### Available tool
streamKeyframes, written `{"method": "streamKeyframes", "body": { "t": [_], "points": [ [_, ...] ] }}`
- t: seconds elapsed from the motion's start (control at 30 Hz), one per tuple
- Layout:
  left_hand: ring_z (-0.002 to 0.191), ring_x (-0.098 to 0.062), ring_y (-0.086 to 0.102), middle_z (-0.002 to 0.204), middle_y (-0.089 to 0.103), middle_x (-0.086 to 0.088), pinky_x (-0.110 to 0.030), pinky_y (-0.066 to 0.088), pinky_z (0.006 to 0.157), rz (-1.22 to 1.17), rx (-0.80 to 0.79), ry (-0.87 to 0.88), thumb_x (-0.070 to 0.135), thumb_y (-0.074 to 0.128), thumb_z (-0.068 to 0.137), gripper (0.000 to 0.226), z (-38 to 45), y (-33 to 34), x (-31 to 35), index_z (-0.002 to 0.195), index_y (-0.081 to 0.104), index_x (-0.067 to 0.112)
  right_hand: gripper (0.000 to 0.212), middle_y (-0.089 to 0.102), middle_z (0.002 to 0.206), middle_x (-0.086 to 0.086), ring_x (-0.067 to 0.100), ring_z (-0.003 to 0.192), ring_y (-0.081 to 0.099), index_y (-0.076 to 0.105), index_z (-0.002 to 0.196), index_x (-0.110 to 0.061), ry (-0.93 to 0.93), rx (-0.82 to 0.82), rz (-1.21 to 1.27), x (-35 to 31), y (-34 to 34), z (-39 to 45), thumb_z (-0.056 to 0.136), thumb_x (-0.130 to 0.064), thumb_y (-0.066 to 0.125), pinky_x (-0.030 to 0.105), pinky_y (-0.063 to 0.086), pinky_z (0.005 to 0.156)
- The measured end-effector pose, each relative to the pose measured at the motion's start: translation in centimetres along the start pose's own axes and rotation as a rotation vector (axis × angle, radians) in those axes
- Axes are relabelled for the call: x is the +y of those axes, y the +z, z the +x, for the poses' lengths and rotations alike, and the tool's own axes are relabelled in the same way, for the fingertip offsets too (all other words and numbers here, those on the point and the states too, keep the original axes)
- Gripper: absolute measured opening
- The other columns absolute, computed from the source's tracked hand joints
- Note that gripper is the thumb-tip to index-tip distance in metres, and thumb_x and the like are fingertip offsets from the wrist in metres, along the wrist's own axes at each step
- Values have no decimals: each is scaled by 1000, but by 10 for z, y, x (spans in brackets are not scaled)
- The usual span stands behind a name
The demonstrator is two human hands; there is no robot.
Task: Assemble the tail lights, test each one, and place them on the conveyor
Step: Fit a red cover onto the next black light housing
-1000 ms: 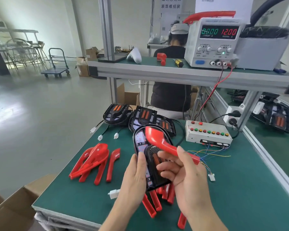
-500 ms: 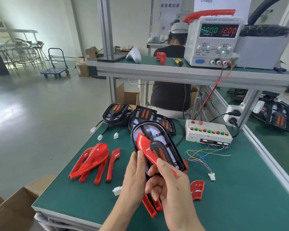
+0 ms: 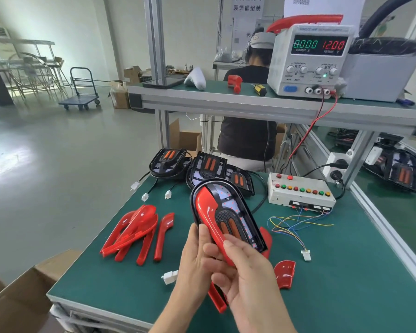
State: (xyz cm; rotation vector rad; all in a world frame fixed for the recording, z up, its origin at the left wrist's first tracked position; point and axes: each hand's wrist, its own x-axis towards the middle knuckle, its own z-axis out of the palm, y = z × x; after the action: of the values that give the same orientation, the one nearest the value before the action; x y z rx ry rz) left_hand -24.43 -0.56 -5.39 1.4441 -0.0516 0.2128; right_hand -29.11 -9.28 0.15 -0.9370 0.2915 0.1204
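We held the black tail light housing (image 3: 228,212) above the tabletop (image 3: 346,284), our left hand (image 3: 195,263) gripping its lower edge and our right hand (image 3: 245,272) pressing the red lens cover (image 3: 208,212) along its 9 o'clock side. If the cover sat crooked, forcing it might have snapped a clip; a slack grip might have dropped the housing onto the spare covers (image 3: 135,233).

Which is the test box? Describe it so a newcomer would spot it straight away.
Start at the power supply on the upper shelf. On the green bench below it sits the test box: flat, white, with rows of coloured buttons on top, unlike anything nearby.
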Motion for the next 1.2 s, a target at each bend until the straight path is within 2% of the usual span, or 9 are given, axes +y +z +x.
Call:
{"method": "streamKeyframes", "body": {
  "t": [0.2,0.37,0.5,0.63,0.7,0.77,0.83,1.0,1.2],
  "points": [
    [62,4,54,67,60,16,-9,46,62,49,27,-3,65,35,90,53,-4,-5,-3,89,58,17,10,74,75,-2,13,49,64,66,103,-29,-388,58,-775,4,-10,5,102,-30,56,23,48,50],
    [75,-10,58,85,61,-11,-22,51,73,10,-21,-28,61,35,96,57,-4,-7,-3,95,56,8,9,74,81,-18,5,82,70,58,91,-44,-589,175,-1161,12,-10,8,91,-50,65,27,56,79],
    [75,-8,54,80,57,6,-22,48,75,-14,-23,-41,64,37,93,54,-4,-5,-2,88,55,14,30,66,78,-8,17,69,67,66,82,-30,-959,353,-1473,16,-6,11,95,-50,48,34,53,58],
    [78,20,58,83,65,33,1,41,71,-59,11,-88,67,38,85,52,-2,-3,-5,92,72,29,26,56,76,-5,20,65,62,73,82,-23,-1123,441,-1508,24,-5,20,90,-42,57,33,50,48],
    [102,27,54,108,66,37,1,39,90,-117,14,-124,70,42,83,47,-1,-5,-7,105,72,42,29,60,78,-3,20,69,65,78,95,-21,-1158,472,-1487,27,-6,23,90,-40,57,31,53,52],
    [118,4,58,125,68,11,-26,41,110,-196,-15,-151,75,51,87,62,0,-8,-11,123,68,27,28,63,80,-3,20,72,66,77,98,-18,-1196,479,-1457,32,-7,26,89,-38,58,31,54,55],
    [108,-13,61,117,70,-6,-39,45,107,-263,-29,-156,70,60,82,59,1,-9,-11,112,71,21,14,62,78,-2,21,70,64,73,90,-19,-1249,456,-1434,36,-9,29,87,-31,68,34,54,55],
    [93,-15,57,100,65,-3,-43,44,99,-385,-52,-159,57,68,80,38,2,-8,-11,97,70,24,11,60,74,0,25,67,61,70,80,-16,-1340,451,-1437,39,-12,35,82,-25,76,36,53,58],
    [94,-26,53,100,59,-20,-58,42,104,-337,-23,-93,62,52,89,71,-2,-4,-8,106,56,-7,8,60,76,2,25,66,60,73,86,-11,-1428,373,-1398,42,-19,41,88,-19,73,36,53,60]
  ]
}}
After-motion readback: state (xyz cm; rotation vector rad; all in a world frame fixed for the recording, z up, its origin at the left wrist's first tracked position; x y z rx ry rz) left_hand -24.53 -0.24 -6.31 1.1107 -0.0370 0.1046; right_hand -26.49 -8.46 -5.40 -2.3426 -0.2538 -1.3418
